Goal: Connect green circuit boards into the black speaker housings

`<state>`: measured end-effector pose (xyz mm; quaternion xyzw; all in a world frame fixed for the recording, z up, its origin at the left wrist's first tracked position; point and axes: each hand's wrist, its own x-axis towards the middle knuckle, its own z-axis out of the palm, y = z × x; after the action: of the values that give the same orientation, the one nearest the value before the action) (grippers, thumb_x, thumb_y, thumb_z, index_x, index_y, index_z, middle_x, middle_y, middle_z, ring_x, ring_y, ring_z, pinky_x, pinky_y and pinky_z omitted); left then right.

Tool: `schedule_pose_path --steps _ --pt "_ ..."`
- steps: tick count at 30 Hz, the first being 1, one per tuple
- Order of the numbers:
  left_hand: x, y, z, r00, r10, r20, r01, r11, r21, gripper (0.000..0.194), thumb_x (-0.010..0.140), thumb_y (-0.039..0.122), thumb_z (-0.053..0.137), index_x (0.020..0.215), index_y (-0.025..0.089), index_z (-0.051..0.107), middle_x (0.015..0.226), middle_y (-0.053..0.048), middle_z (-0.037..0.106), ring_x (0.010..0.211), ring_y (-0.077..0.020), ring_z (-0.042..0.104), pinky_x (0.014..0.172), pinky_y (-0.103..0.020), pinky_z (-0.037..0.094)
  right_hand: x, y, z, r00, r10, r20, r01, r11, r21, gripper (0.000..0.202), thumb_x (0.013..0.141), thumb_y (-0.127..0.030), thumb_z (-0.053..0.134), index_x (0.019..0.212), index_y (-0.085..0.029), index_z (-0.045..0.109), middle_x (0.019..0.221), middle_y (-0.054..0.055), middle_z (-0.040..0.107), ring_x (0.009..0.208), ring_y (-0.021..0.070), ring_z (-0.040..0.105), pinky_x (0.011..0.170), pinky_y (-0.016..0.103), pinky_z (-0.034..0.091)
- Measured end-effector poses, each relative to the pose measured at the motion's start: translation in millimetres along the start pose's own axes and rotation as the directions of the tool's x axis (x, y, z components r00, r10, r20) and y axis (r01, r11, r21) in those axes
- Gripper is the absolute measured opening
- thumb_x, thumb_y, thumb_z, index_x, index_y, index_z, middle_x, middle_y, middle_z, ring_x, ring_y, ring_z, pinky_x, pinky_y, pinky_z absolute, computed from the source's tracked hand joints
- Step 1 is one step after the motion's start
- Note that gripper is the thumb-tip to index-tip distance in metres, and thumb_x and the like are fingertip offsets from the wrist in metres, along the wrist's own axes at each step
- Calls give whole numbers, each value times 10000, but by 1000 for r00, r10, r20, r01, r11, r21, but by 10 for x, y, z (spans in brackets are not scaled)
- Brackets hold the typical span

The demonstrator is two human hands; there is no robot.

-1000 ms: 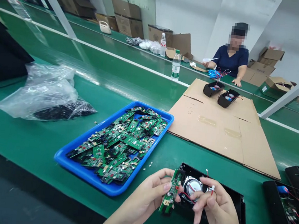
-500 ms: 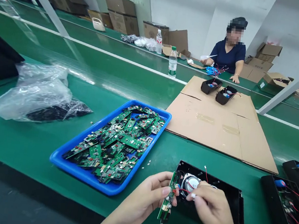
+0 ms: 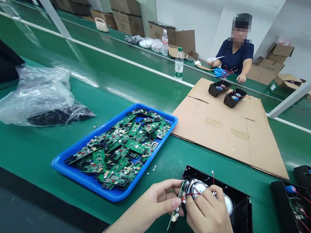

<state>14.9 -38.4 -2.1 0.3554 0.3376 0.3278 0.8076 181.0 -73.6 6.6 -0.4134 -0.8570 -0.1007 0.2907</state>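
My left hand (image 3: 158, 203) grips a narrow green circuit board (image 3: 173, 221) on edge between thumb and fingers, above the near-left end of an open black speaker housing (image 3: 242, 216). My right hand (image 3: 211, 216) is closed against the board's face, pinching a small white wire connector (image 3: 184, 201); its fingers hide part of it. Red and dark wires run there from the housing. Inside the housing sit a round silver speaker (image 3: 199, 189) and a second speaker (image 3: 228, 204), partly behind my right hand. A thin red lead (image 3: 213, 177) stands up at the far wall.
A blue tray (image 3: 61, 165) heaped with circuit boards lies left of my hands. Beyond is a cardboard sheet (image 3: 220, 139) bearing two black housings (image 3: 219, 88). More wired housings (image 3: 284, 217) stand at right. A co-worker (image 3: 235, 54) sits across the line, near a water bottle (image 3: 179, 65).
My right hand has moved left with the connector, up to the board. The board has turned more edge-on. Across the line, the co-worker's head has turned and one hand has lifted from the table.
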Motion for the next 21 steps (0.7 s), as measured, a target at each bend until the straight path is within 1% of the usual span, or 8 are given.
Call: schedule_pose_path --steps 6,10,13,15,17,19,21 --pt "-5 -7 26 1000 -9 -8 9 1000 -5 481 593 438 839 963 159 710 756 -20 672 625 -147 616 598 -252 492 -7 -5 1 1000 25 -12 -25 999 21 317 933 -67 358 730 -115 596 595 22 485 584 152 361 602 325 304" --pt "15 -46 33 1000 -17 -19 17 1000 3 485 599 444 832 968 153 713 741 -24 672 620 -147 608 590 -251 494 -19 -15 -9 1000 -7 26 7 1000 -28 357 927 -42 321 731 -111 611 623 45 515 605 169 383 619 344 311" --pt "22 -49 30 999 -21 -43 23 999 47 470 598 401 837 979 152 722 728 -31 674 652 -168 616 591 -252 503 -10 -25 -27 998 -49 46 53 995 -89 402 912 -14 296 682 -121 608 650 66 543 610 179 402 658 362 330" --pt "6 -28 33 998 17 -68 -8 992 125 419 632 326 816 1005 160 724 754 -38 671 672 -171 607 590 -248 513 -1 -25 -39 997 -59 54 65 991 -113 410 909 -10 291 689 -115 621 655 70 548 609 180 406 674 364 341" --pt "-26 2 40 994 85 -74 -65 967 244 365 669 236 769 1026 174 727 804 -47 656 683 -173 599 577 -242 526 1 -22 -45 996 -64 57 70 991 -112 396 911 -19 298 733 -98 643 659 73 550 619 184 418 680 364 353" --pt "-60 29 50 990 133 -43 -108 924 367 348 685 167 723 1032 190 733 828 -51 633 698 -185 606 561 -238 538 -6 -21 -39 995 -78 62 84 991 -102 376 909 -22 308 780 -74 657 661 78 553 627 187 426 683 365 367" --pt "-82 37 63 988 151 -11 -130 880 456 359 698 129 686 1044 210 733 831 -50 617 705 -194 615 554 -238 550 -16 -27 -23 993 -91 71 98 990 -98 377 901 -11 305 778 -65 657 657 81 552 625 187 429 688 372 383"
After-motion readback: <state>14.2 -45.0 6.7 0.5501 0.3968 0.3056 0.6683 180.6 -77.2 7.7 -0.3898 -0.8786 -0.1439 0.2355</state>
